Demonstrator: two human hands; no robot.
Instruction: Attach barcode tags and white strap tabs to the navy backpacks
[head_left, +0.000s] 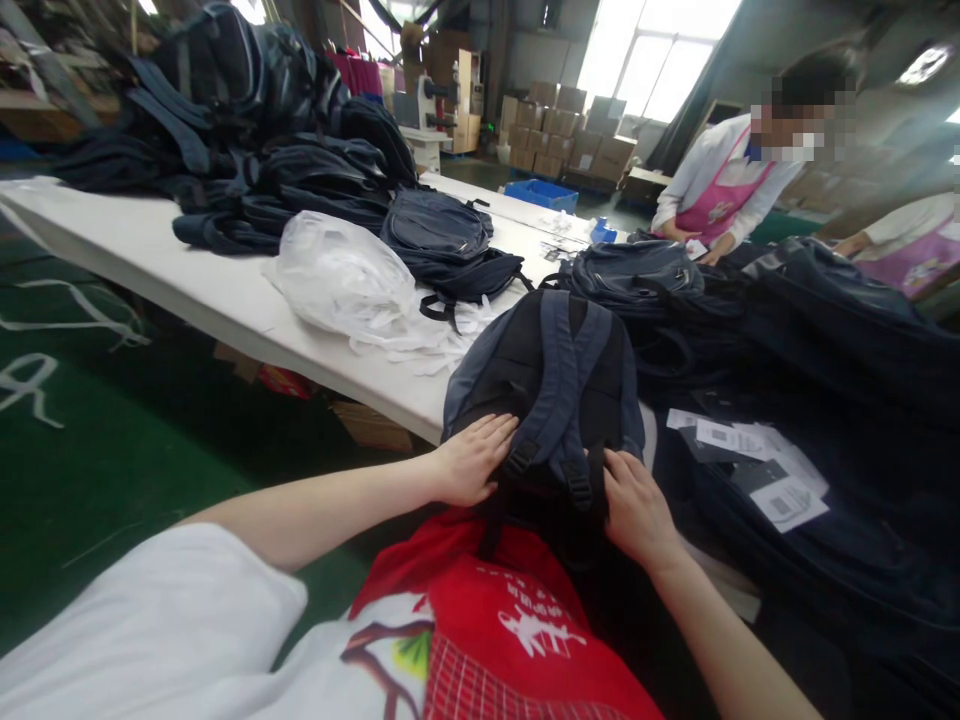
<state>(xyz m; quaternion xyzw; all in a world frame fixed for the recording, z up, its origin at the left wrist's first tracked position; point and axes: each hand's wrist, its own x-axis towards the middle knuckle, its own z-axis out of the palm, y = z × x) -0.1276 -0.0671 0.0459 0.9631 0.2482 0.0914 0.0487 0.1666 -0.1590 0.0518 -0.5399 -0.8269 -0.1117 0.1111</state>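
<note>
A navy and black backpack lies at the table's edge in front of me, its back panel up and its two shoulder straps crossed over it. My left hand rests on the lower left of the backpack, with fingers stretched out flat beside a strap buckle. At the lower right side, my right hand has its fingers curled around the bag's edge near the other buckle; its fingertips are partly hidden. The bottom of the bag hangs in shadow over my red apron.
A clear plastic bag with white strips sits on the white table. Dark backpacks pile up at the far left and along the right. Paper tags lie on the right-hand pile. Two people in pink aprons stand across the table.
</note>
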